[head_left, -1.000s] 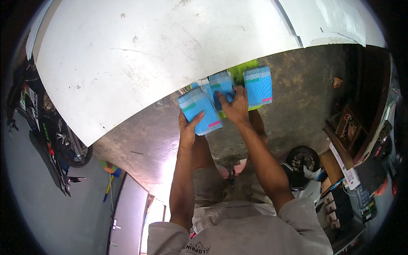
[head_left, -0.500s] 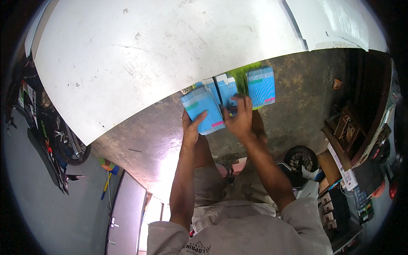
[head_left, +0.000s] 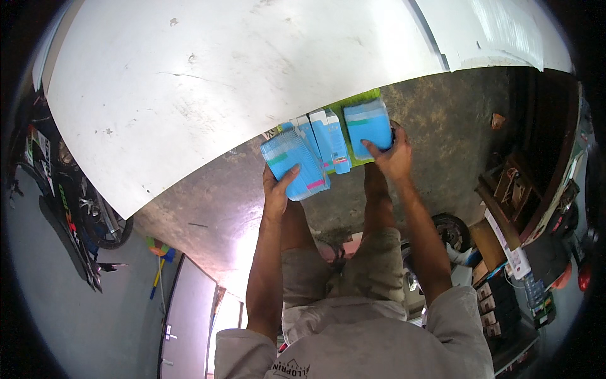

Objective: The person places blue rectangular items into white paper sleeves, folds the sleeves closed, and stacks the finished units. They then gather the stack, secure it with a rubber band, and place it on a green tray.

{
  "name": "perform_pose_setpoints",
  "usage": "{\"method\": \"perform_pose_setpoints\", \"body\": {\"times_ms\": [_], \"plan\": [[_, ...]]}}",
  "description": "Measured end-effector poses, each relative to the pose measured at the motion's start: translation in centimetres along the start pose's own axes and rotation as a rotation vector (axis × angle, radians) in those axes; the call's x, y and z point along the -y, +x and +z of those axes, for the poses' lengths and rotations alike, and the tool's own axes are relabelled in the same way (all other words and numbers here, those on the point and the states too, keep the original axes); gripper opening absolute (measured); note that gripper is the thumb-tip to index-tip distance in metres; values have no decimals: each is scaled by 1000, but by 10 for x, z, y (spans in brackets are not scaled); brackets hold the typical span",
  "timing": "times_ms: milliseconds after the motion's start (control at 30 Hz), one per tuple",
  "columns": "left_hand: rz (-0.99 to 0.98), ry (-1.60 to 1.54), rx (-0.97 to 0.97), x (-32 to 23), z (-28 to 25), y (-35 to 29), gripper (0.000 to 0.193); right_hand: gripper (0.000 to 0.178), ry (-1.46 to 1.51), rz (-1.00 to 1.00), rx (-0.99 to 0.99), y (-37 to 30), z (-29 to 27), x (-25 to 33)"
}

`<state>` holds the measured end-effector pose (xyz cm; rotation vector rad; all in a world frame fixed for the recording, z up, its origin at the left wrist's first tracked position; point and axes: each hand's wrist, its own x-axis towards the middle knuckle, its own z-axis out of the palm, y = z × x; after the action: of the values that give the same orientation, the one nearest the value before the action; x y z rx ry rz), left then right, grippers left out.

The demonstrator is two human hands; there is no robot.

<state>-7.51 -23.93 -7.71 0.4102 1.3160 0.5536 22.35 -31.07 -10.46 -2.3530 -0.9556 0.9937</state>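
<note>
My left hand [head_left: 278, 187] grips a thick stack of flat blue cartons [head_left: 295, 165], its thumb lying across the top and its fingers hidden beneath. With my right hand [head_left: 394, 156] I clasp a second stack of flat blue cartons [head_left: 368, 126] from its right side, thumb on top. Between the two stacks lie loose flattened blue-and-white cartons [head_left: 329, 140]. Under them shows a bright green sheet [head_left: 356, 101] at the edge of the white table.
The white table [head_left: 221, 82] spreads ahead of me, its edge running just beyond the cartons. Parts of motorbikes stand at the far left and at the right, where a wheel [head_left: 451, 232] shows. A wooden rack [head_left: 505, 196] is at the right over the concrete floor [head_left: 208, 183].
My right hand has moved right, from the loose cartons in the middle to the right-hand stack, and now grips it. That stack has shifted left and tilted. The left hand keeps its hold.
</note>
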Motion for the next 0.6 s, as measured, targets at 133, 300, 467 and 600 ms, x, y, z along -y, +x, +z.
{"method": "perform_pose_setpoints", "body": {"times_ms": [133,300,467,600], "plan": [[23,-2,21,2,-1,2,53,79,-200,-223,-83,-46,18,35],[62,45,-2,0,-1,0,52,74,-174,-229,-116,-57,22,34],[235,99,-88,-14,12,-29,55,70,58,-125,-26,-70,-10,34],[80,59,75,-12,19,-59,56,73,626,55,482,-83,-24,65]]}}
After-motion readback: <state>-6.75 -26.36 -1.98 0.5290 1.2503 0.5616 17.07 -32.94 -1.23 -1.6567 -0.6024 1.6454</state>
